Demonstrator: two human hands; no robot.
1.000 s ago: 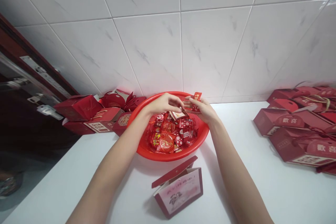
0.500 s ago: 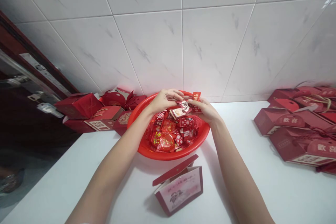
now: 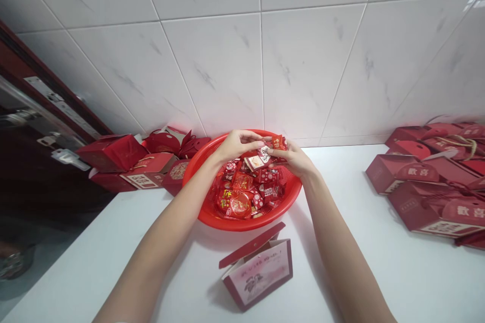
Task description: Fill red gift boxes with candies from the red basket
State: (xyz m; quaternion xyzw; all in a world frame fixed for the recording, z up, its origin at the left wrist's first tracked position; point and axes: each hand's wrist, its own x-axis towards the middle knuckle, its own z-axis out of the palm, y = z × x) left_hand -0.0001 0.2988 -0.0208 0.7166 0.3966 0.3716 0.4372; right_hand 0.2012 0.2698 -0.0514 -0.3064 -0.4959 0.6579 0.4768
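Note:
A red plastic basket (image 3: 248, 225) holds several red-wrapped candies (image 3: 239, 204) and stands against the tiled wall. Above its far side my right hand (image 3: 295, 159) grips a small bunch of wrapped candies (image 3: 279, 143), its thumb laid across them. My left hand (image 3: 237, 145) reaches over the basket from the left, fingers bent and thumb pressed on a white-and-red candy packet (image 3: 259, 160) at the bunch. How many candies are in the hands cannot be made out. In front of the basket stands a small red gift box (image 3: 261, 272) with its top flap up.
Red gift boxes (image 3: 113, 154) are piled at the left by the wall. More closed red boxes (image 3: 432, 204) with ribbons and tags crowd the right side of the white table (image 3: 341, 202). A dark door (image 3: 34, 161) with keys in its lock is at the far left.
My right thumb and fingers have shifted over the candies, and the red packet on top has moved slightly left. My left hand has come closer to the bunch. The box and basket stay put.

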